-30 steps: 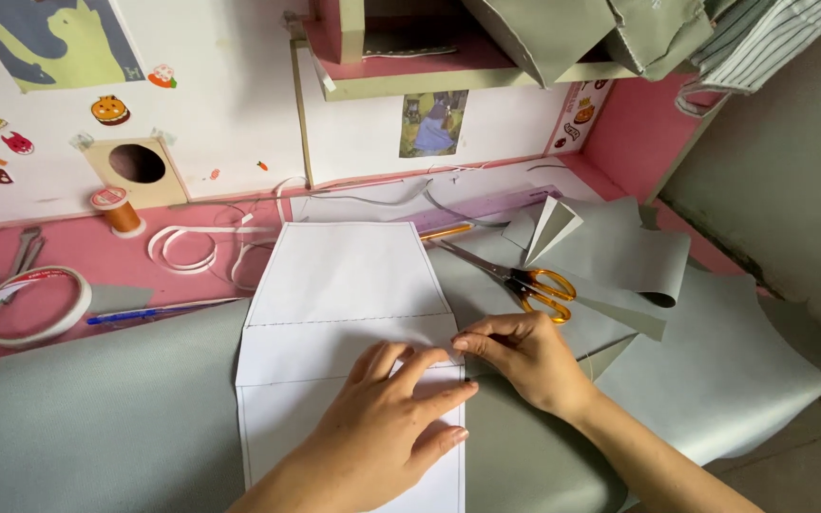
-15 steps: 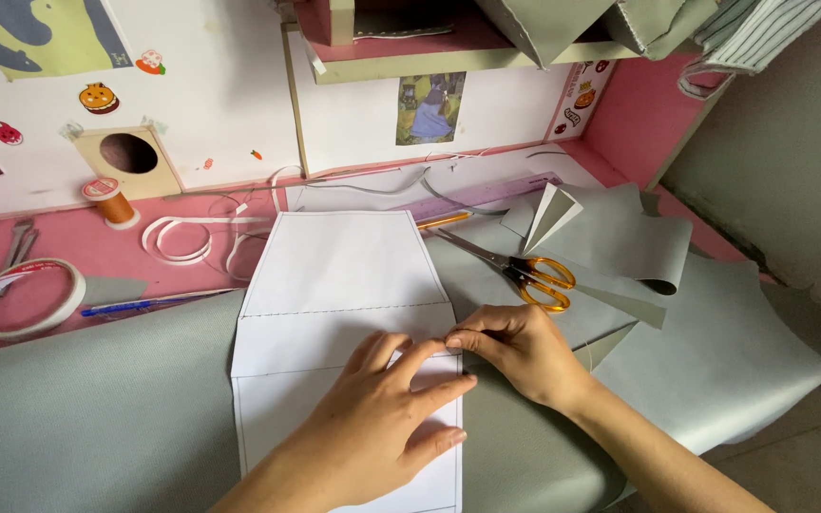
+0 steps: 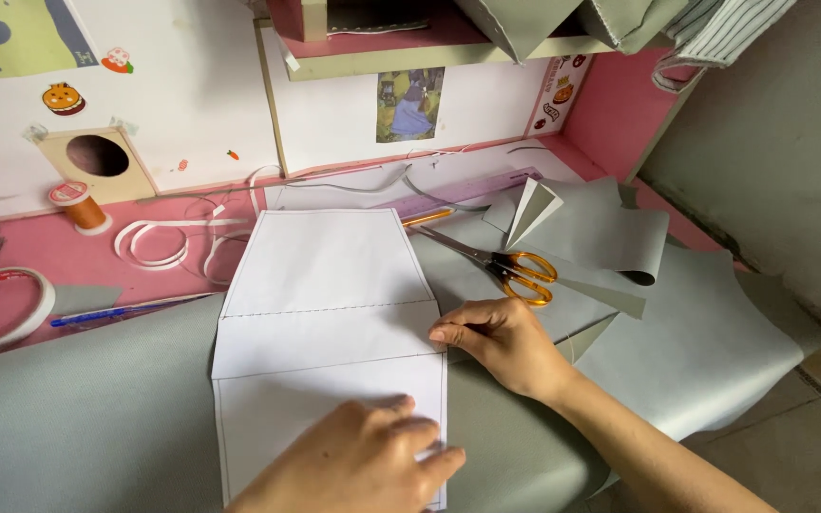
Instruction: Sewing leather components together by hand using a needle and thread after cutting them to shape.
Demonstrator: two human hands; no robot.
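A white paper pattern (image 3: 330, 313) with dashed fold lines lies flat on grey fabric (image 3: 87, 408) spread over the pink table. My left hand (image 3: 363, 465) presses palm-down on the pattern's lower part, fingers spread. My right hand (image 3: 496, 337) rests at the pattern's right edge, its fingertips touching the paper's border near the middle fold. Neither hand grips anything. Orange-handled scissors (image 3: 501, 266) lie on the fabric just beyond my right hand.
A spool of orange thread (image 3: 78, 204), coils of white tape (image 3: 159, 242), a tape ring (image 3: 2, 304) and a blue pen (image 3: 121, 312) sit at the left. Cut grey fabric pieces (image 3: 601, 233) lie at the right. A white wall board with stickers stands behind.
My left hand has slid down toward the pattern's lower edge. My right hand has stayed at the right edge. The view has tilted slightly downward.
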